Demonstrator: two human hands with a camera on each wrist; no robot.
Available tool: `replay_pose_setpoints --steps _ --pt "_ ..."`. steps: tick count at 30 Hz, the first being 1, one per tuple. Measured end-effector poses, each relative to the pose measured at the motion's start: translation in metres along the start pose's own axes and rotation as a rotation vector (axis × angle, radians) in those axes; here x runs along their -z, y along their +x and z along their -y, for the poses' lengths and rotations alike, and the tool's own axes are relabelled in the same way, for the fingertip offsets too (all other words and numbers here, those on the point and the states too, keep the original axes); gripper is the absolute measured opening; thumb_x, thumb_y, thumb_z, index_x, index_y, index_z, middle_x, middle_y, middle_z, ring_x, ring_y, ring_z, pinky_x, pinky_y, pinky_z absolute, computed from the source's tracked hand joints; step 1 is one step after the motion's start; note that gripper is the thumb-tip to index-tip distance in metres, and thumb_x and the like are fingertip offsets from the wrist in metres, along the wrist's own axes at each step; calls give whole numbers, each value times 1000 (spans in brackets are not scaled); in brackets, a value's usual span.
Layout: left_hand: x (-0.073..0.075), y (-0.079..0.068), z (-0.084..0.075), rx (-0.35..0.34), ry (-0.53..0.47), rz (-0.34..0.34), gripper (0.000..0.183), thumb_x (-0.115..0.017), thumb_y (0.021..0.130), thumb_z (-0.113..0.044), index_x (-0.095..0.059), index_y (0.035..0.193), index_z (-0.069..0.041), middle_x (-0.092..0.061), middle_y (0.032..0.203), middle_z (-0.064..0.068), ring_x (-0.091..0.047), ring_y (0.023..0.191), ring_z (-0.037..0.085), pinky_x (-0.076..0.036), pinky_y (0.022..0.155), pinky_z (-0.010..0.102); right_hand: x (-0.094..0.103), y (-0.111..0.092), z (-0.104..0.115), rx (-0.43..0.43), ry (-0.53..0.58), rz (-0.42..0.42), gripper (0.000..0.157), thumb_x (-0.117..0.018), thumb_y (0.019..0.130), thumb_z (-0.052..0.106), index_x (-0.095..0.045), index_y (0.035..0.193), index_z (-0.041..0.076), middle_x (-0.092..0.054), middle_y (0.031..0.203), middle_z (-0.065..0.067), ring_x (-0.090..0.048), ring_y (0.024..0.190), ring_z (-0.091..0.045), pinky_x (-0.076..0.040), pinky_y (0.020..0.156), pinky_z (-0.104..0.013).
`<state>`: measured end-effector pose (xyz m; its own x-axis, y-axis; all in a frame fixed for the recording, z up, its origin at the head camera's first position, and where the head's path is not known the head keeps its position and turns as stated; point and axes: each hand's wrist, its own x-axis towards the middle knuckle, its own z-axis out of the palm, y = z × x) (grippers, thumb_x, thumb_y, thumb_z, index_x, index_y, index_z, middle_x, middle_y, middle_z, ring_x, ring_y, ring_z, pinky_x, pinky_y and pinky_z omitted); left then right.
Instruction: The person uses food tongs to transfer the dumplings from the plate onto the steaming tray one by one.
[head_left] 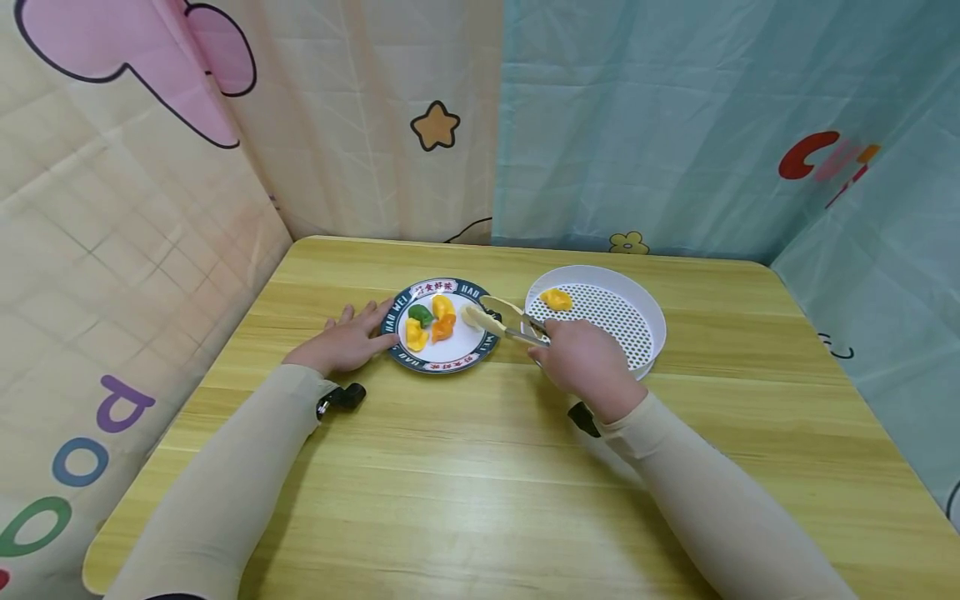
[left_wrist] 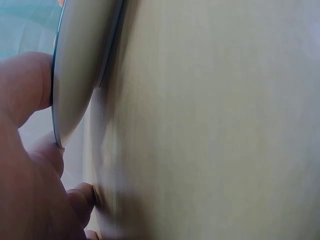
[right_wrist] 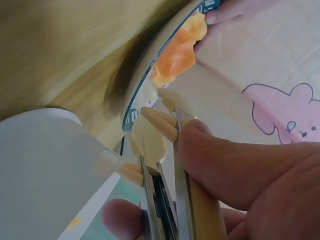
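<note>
A white plate (head_left: 468,337) with a dark blue lettered rim carries several dumpling-shaped pieces: a green piece (head_left: 421,315), an orange piece (head_left: 443,327), a yellow piece (head_left: 416,334) and another yellow one behind. My left hand (head_left: 347,340) rests at the plate's left rim, thumb on the edge and fingers spread. With my right hand (head_left: 588,362) I grip metal tongs (head_left: 527,337) with cream tips. Their tips stand apart over the plate's right side. Whether a pale patch at the nearer tip is a separate piece, I cannot tell.
Just right of the plate stands a round white perforated tray (head_left: 655,321) with a yellow piece (head_left: 557,299) near its far left edge. The wooden table (head_left: 450,467) ends at printed curtains (head_left: 637,125) at the back and sides.
</note>
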<state>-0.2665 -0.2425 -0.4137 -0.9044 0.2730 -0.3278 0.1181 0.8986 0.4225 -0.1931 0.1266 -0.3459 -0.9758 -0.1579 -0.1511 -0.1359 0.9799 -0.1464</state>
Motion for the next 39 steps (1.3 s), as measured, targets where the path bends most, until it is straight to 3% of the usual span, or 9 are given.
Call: replay_pose_setpoints --steps 20,39 --pt "1 -2 -2 -2 -5 -8 88 -38 102 -75 -1 171 -34 -1 178 18 13 159 54 8 125 73 8 8 8 -8 2 29 36 -68 100 47 -69 112 13 -67 87 -7 -60 79 -26 -48 58 -37" --pt "0 -1 -2 -1 8 -3 88 -37 103 -74 0 171 -32 0 178 19 13 159 54 8 125 73 7 8 6 25 -21 20 41 -70 99 47 -69 125 15 -67 87 -5 -59 80 -25 -47 58 -36"
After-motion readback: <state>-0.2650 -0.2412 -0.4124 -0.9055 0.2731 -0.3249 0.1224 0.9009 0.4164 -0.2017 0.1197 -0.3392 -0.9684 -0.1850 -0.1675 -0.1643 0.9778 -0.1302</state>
